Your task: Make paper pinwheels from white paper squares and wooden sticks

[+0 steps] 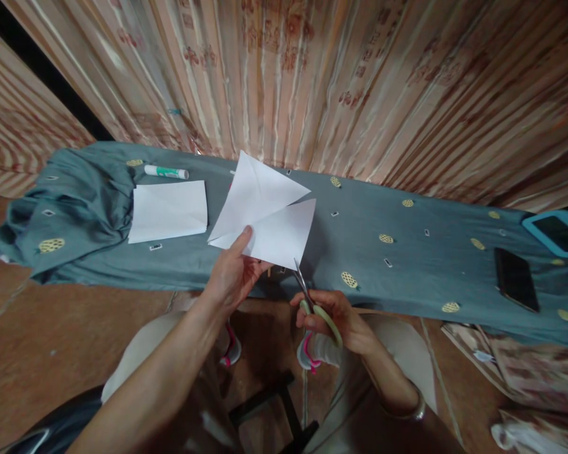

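My left hand pinches a white sheet of paper at its near edge, thumb on top and fingers beneath. A long slit runs into the paper from its right side, leaving an upper pointed flap and a lower flap. In my right hand is a pair of scissors with pale green handles. Their blades point up and away, with the tips at the lower right corner of the paper. Whether the blades grip the paper's edge I cannot tell.
A narrow bench under a grey-green pineapple-print cloth spans the view. Left of the paper lie a stack of white paper and a green-and-white glue stick. Far right are a dark phone and a blue-framed tablet. A patterned curtain hangs behind.
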`<action>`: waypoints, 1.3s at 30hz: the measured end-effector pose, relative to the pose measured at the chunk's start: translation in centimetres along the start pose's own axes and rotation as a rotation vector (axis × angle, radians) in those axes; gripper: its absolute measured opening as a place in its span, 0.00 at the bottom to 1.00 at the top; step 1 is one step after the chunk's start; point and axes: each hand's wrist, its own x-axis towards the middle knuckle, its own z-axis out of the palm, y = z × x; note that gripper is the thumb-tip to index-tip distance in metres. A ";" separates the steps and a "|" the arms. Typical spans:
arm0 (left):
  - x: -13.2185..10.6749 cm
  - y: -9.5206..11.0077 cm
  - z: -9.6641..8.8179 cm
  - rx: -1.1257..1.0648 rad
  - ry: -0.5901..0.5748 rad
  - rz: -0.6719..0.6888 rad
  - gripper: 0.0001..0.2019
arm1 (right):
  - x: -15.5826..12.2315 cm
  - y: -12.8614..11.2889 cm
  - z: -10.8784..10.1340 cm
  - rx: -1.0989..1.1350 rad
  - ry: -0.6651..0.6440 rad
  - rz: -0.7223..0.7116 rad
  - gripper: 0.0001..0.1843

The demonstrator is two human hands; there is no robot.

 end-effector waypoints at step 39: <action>-0.5 -0.7 0.1 0.115 -0.033 -0.001 0.14 | 0.4 0.2 0.0 -0.088 0.061 -0.099 0.22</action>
